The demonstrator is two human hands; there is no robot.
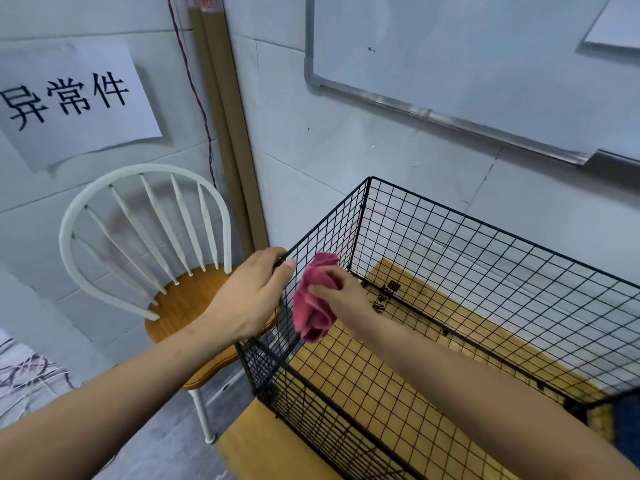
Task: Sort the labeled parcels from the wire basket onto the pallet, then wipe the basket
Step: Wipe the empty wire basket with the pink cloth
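Note:
A black wire basket (485, 244) stands on a wooden surface (381, 386) at the right, and I see no parcels inside it. My left hand (249, 296) grips the top rim of the basket's left wall. Inside the basket, my right hand (341, 289) holds a crumpled pink cloth (313, 306) against the inner side of that same wall.
A white spindle-back chair (145, 244) with a wooden seat stands just left of the basket. A paper sign (69, 98) hangs on the left wall and a whiteboard (467, 57) on the wall behind the basket. A brown strip (225, 126) runs down the corner.

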